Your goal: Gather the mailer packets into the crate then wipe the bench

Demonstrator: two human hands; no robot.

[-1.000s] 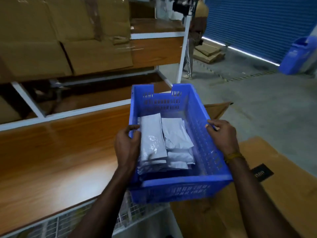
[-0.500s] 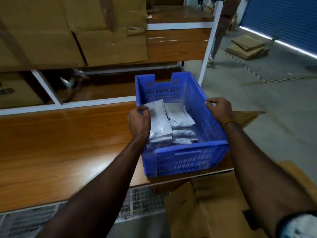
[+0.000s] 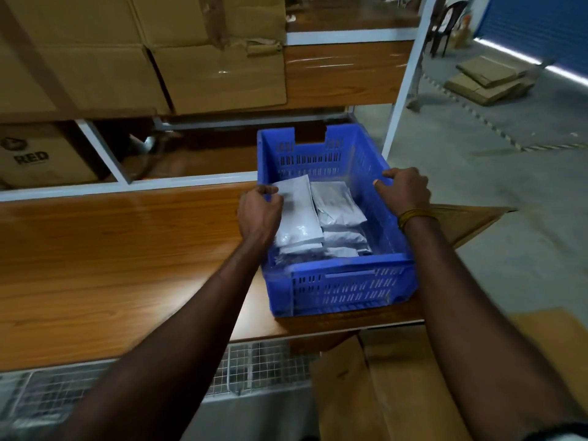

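The crate (image 3: 337,281) stands on the bench (image 3: 111,265) at its right end, about 1 o'clock from the viewer. The mailer packets (image 3: 340,214) lie inside it in two rows. Cardboard boxes (image 3: 191,68) fill the shelf behind at 11 o'clock. Flattened cardboard (image 3: 397,377) lies below the bench at 5 o'clock.

left hand (image 3: 259,214) covering crate (image 3: 343,281) rim — lower packets (image 3: 343,237) buried

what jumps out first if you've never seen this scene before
The bright blue crate on the right end of the wooden bench, with grey packets stacked inside. The left hand and right hand grip its side rims. Behind, brown boxes fill the shelf.
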